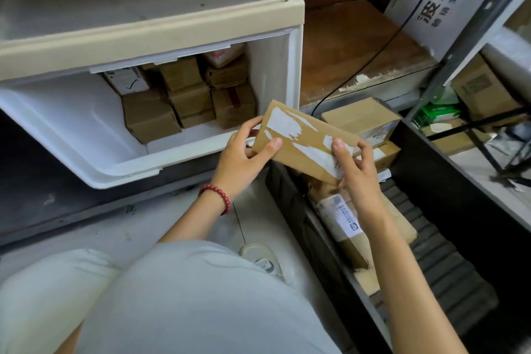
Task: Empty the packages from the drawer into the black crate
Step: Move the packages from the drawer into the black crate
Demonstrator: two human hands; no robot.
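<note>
I hold a flat brown package (304, 138) in my 2 hands near the centre of the frame. It is tilted, with torn white label scraps across its top face. My left hand (244, 149) grips its left end, thumb on top and fingers curled around the edge. My right hand (355, 165) pinches the right end, thumb pressed on the label scraps and fingers underneath. The package hangs just right of the front corner of the white drawer (129, 167) and over the upper end of the black crate (293, 210). The drawer stands pulled out in the left half of the frame, with brown packages (186, 95) stacked in its back right part. The crate runs down the lower right and holds several boxes (360, 121) below my hands. A red bead bracelet (218, 197) circles my left wrist.
</note>
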